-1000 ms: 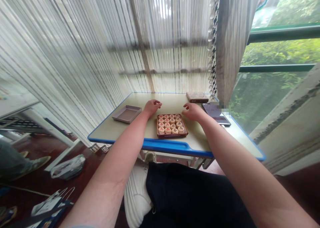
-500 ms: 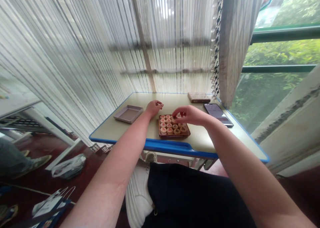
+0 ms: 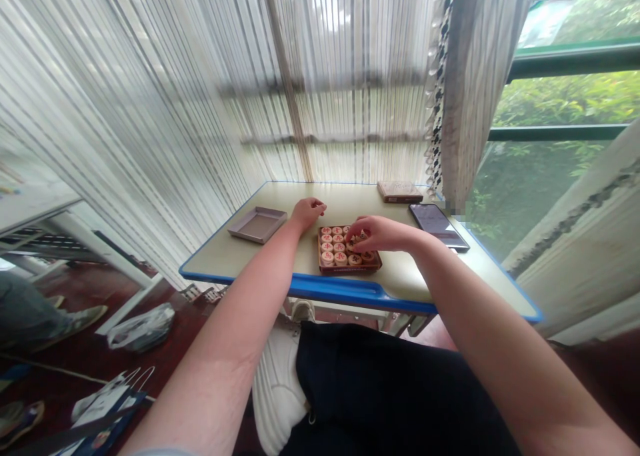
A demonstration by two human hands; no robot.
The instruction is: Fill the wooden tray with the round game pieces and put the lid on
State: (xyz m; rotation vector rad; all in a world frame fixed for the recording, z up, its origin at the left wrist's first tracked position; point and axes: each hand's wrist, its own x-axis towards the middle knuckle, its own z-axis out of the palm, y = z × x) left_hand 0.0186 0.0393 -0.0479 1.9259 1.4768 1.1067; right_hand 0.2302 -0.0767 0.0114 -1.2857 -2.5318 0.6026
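Observation:
A brown box [image 3: 345, 269] near the table's front edge holds several round wooden pieces with red or black characters, set in rows. My right hand [image 3: 373, 233] is over the box's right side, its fingers bent down onto the pieces [image 3: 340, 248]; what its fingertips grip, if anything, is hidden. Behind and left of the box, my left hand [image 3: 309, 211] hovers near the tabletop with its fingers curled together. Whether it holds something is too small to tell. A shallow open tray [image 3: 259, 225] lies to the left of my left arm.
On the table [image 3: 215, 259], a flat closed box [image 3: 400, 191] lies at the back right, with a dark phone [image 3: 439, 226] in front of it. Curtains hang behind. A plastic bag [image 3: 143, 328] and a person's leg [image 3: 30, 309] are at the lower left.
My right hand has moved slightly down and toward the front within the box's right side. My left hand has hardly moved, and the view has shifted a little.

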